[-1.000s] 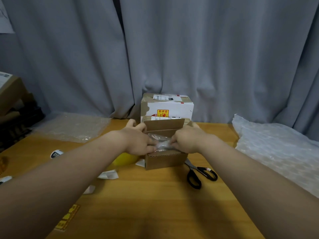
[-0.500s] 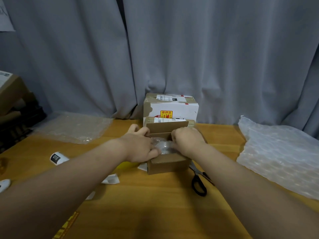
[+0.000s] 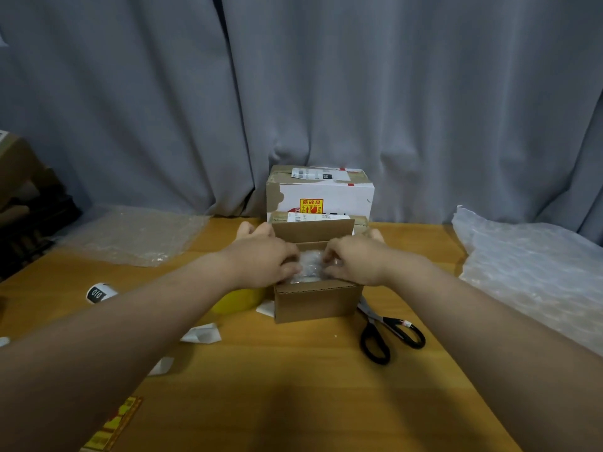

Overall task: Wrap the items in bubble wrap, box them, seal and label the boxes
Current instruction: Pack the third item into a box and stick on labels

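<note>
A small open cardboard box [image 3: 316,301] stands at the middle of the wooden table [image 3: 293,386], its far flap upright. Inside lies an item wrapped in bubble wrap [image 3: 310,267]. My left hand [image 3: 261,262] holds the bundle from the left with curled fingers reaching into the box. My right hand [image 3: 355,261] holds it from the right, fingers curled on the wrap. What the wrap contains is hidden.
Two sealed, labelled boxes [image 3: 321,194] sit behind. Black scissors [image 3: 388,334] lie right of the open box, a yellow tape roll [image 3: 238,300] and paper scraps [image 3: 202,334] left. Bubble wrap sheets lie far left [image 3: 137,236] and right [image 3: 535,272]. A label roll [image 3: 98,292] is at left.
Both hands have stayed on the wrapped bundle and pushed it a little deeper into the box. The view has shifted slightly; the box has not moved.
</note>
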The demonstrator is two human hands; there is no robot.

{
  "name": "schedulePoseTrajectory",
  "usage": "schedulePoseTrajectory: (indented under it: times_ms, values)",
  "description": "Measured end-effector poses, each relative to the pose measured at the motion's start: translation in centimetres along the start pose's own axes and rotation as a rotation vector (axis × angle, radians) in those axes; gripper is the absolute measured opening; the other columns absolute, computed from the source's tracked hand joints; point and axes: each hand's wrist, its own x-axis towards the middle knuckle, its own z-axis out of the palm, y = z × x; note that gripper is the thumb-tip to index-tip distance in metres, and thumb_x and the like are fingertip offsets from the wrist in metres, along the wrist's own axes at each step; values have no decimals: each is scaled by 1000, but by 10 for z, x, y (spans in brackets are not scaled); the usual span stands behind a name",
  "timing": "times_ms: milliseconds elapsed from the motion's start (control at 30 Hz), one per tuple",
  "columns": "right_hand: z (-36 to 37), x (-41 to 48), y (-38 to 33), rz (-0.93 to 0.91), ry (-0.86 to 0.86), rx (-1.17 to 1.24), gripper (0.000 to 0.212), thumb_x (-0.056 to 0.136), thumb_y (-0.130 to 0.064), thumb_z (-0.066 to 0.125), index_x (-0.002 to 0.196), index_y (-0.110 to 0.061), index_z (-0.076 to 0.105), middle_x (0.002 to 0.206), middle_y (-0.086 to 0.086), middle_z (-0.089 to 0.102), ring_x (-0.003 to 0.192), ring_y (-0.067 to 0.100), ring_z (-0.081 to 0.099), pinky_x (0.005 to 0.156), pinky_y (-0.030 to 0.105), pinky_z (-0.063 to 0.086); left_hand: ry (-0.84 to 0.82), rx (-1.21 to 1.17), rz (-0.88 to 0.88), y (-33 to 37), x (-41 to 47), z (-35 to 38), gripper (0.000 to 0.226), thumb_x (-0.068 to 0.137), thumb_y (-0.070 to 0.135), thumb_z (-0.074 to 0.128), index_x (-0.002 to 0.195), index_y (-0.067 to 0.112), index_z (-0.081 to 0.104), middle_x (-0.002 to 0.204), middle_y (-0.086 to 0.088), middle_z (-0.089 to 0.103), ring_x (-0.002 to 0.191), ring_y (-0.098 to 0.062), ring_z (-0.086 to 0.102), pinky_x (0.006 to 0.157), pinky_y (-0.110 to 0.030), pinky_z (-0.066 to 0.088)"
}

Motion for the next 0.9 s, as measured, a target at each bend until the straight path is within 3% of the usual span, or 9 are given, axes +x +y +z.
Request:
schedulePoseTrajectory:
  times_ms: [100,267,433,533,600,667,733,800,900]
  values:
    - [2,4,1,33,113,58,18,94,-19,52,106,-30,61,104,-10,64,108,15,53,109,43,16,23,86,-26,5,3,1,40,93,56,41,123,32,50,105,8,53,104,-15,32,89,-38,25]
    - [2,4,-2,28,126,-151,30,90,-3,47,104,-26,60,77,-10,53,86,17,48,106,41,22,-7,190,9,0,1,1,48,96,58,25,126,38,56,118,8,47,106,-16,28,93,-38,24]
    - [0,7,-9,88,36,-267,32,97,-19,41,118,-25,64,117,3,57,118,27,42,105,44,22,-127,61,-18,0,2,2,60,95,60,8,120,42,58,119,14,54,112,-12,23,99,-40,15]
    - [-3,5,-1,64,-8,-155,34,95,-22,38,110,-26,68,114,0,58,116,25,38,101,43,19,-145,20,-28,-1,3,0,46,98,56,15,127,47,50,129,17,51,119,-12,23,103,-42,13]
    - [-5,-3,3,25,83,-41,36,95,-25,36,100,-25,71,103,-4,64,108,20,44,100,40,18,-36,53,-14,-3,0,-2,36,97,52,32,127,47,50,128,18,53,116,-13,30,98,-39,17]
    - [-6,-12,2,-13,185,56,37,98,-29,32,102,-25,69,102,-5,67,104,17,51,104,41,15,201,118,-14,0,-5,-6,31,93,52,40,115,41,60,115,16,61,109,-13,40,91,-37,19]
    - [-8,-20,-4,-29,134,66,42,100,-36,24,110,-26,64,108,-4,66,109,16,53,108,43,13,364,158,-21,9,-8,-13,35,93,53,37,106,35,65,105,13,63,104,-12,45,88,-36,22]
    - [-10,-21,-10,-25,0,15,51,101,-40,14,126,-29,57,125,-3,61,123,16,47,112,45,9,253,88,-27,18,-8,-21,43,94,55,30,114,34,62,110,9,63,107,-14,50,92,-37,26]
    - [-6,-14,-12,-21,-181,21,55,101,-40,7,140,-28,43,147,-4,43,138,15,32,117,46,0,-145,74,-73,24,-4,-23,54,94,58,20,138,36,43,144,4,44,133,-17,35,105,-40,19]
